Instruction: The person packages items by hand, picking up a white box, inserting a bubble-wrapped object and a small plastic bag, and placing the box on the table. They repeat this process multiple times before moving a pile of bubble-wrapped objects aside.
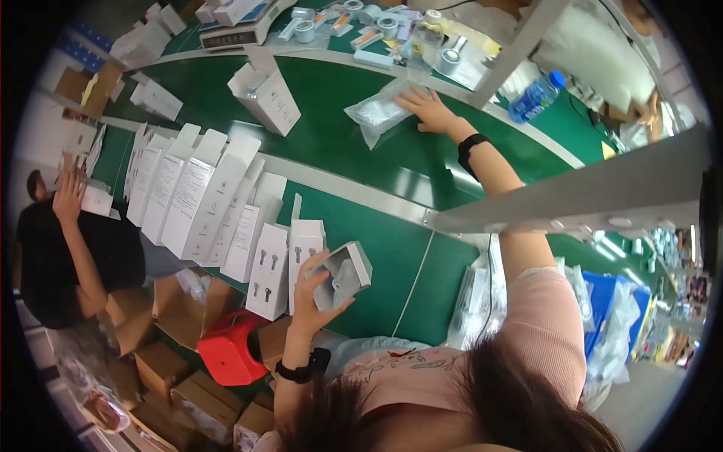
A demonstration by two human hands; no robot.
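My left hand point(310, 301) is curled round a small white open box point(357, 270), thumb on one side and fingers on the other, held tilted over the near green surface point(399, 264). Something pale sits inside (I can't make out its shape). My right hand point(428, 110) is stretched out past the metal rail point(361, 184), its fingers spread wide and resting on the near end of a clear plastic bag point(375, 114) that lies on the far green strip point(324, 154). To the left of my box, tall white cartons point(197, 192) stand in a row, flaps up; another open carton point(269, 99) stands beyond the rail.
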